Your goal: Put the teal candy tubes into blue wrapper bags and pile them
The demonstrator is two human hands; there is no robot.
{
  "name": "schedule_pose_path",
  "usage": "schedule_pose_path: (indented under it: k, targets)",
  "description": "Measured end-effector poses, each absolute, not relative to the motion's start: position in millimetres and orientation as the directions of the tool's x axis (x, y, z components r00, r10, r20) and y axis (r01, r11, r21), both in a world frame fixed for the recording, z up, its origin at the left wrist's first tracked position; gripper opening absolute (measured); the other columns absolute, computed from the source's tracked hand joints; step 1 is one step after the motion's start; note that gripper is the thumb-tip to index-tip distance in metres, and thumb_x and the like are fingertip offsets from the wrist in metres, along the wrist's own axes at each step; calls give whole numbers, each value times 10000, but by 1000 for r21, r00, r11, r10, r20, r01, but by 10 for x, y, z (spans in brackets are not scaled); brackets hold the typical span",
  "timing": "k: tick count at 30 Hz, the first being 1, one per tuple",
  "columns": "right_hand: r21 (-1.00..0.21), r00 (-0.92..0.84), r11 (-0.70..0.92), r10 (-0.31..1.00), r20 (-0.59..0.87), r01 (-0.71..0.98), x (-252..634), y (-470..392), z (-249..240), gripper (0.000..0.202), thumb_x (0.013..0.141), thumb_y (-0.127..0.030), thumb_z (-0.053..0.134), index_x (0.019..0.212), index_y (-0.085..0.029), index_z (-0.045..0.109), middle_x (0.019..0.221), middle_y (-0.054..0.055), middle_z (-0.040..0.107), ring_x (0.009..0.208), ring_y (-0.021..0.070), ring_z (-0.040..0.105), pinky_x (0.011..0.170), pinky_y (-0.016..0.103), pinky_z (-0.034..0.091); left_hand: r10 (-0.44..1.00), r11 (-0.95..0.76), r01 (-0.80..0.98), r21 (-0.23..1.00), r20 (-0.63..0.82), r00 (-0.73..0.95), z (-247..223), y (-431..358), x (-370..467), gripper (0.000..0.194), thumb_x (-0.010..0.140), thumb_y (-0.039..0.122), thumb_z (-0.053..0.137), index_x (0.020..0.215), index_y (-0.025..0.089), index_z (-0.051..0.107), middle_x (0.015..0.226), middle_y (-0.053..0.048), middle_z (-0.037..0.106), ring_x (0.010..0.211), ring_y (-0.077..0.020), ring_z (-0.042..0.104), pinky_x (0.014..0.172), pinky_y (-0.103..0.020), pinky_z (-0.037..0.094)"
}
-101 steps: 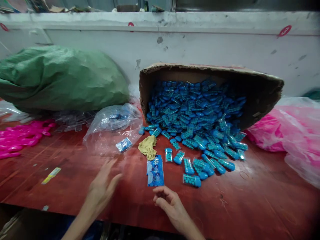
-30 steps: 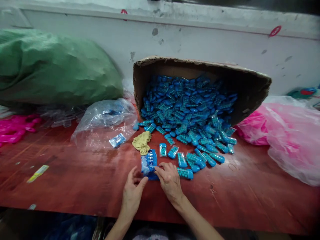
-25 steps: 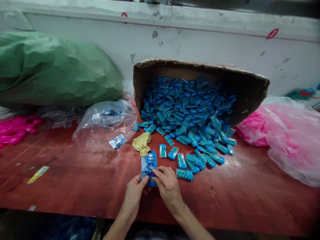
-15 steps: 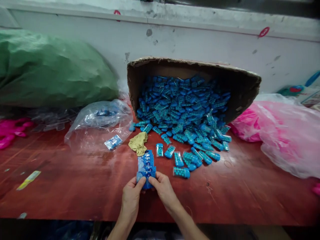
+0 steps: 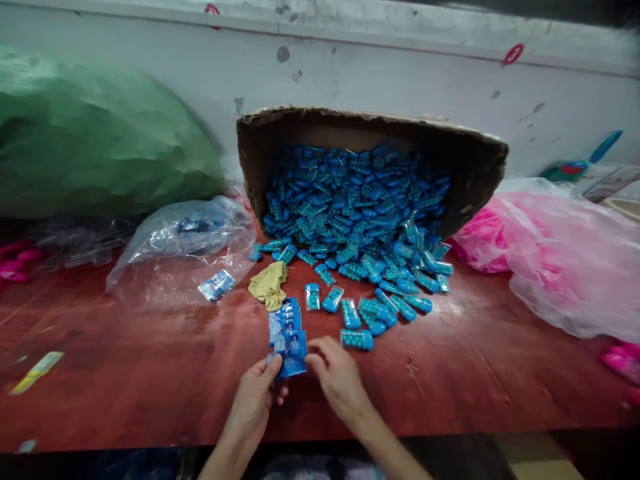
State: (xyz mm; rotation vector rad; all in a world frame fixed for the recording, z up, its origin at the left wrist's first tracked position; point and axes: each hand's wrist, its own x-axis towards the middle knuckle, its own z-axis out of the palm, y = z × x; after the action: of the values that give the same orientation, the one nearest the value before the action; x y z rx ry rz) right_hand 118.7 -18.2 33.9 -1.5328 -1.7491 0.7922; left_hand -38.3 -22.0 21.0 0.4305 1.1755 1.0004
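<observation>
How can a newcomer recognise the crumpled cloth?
Find the tipped cardboard box spilling blue containers. In front of its left corner, just beyond the blue cards, lies the cloth. Its dull yellow stands out from its blue neighbours.

Cards [image 5: 291, 353] before cloth [image 5: 269, 285], box [image 5: 475, 180] probably against wall [image 5: 350, 77]
</observation>
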Motion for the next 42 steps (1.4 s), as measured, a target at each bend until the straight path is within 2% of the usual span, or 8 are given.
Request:
schedule_pose_path:
  k: [2,4,7,15,21,25,33,42]
  targets:
    - [-545,-4,99,985,173,832,1432,-150,339,237,807,-242,520,1030,-179,572,1016,95,590,918,248,493,766,353,363,812,533,-469,705,-581,49,190,-233,-418,292,627,403,667,636,131,563,471,8,564,380,-75,480,336,-167,316]
    - [-314,48,2,987,152,949,1609,-137,283,242,792,-207,534,1028,-184,579,996,114,592,909,286,487,729,388,362,783,562,-509,652,-617,75,173,-243,-439,274,651,392,653,645,137,554,478,2,570,393,-83,495,344,-169,332]
    - [-183,21,0,994,111,983,1647,-187,182,209,796,-209,528,996,-217,586,892,92,591,838,275,492,678,378,371,729,613,-543,574,-676,109,167,-256,-442,237,683,359,633,648,144,542,469,3,565,392,-88,504,347,-170,346]
    - [-526,-64,119,990,122,842,1394,-246,116,218,768,-178,549,977,-238,565,936,61,561,882,223,502,742,338,401,708,651,-544,530,-683,181,201,-264,-418,205,735,320,585,647,144,529,457,-1,557,389,-94,514,340,-167,354]
    - [-948,121,-55,992,-17,314,1363,-208,229,145,754,-236,559,892,-192,562,864,29,571,803,184,549,726,290,442,715,633,-497,594,-695,80,192,-255,-388,268,699,394,608,640,152,509,419,4,545,375,-96,513,338,-162,355]
    - [-984,143,-13,990,12,176,1221,-309,401,151,744,-231,576,892,-200,568,873,16,568,821,169,545,750,264,437,731,625,-481,615,-677,85,200,-239,-363,276,681,400,622,654,147,516,419,1,551,373,-97,515,339,-163,350]
    - [-945,70,183,975,209,270,1147,-398,394,197,741,-152,573,928,-214,571,924,35,538,879,172,535,779,268,439,726,610,-510,606,-686,52,225,-230,-345,260,700,395,603,673,154,511,411,10,540,391,-105,524,361,-173,370]
    - [-928,54,200,972,228,314,1143,-413,359,197,759,-159,555,944,-224,567,941,45,515,892,178,531,783,275,443,772,576,-493,651,-632,68,260,-217,-371,280,671,405,628,650,138,546,428,2,549,417,-107,530,373,-180,374]
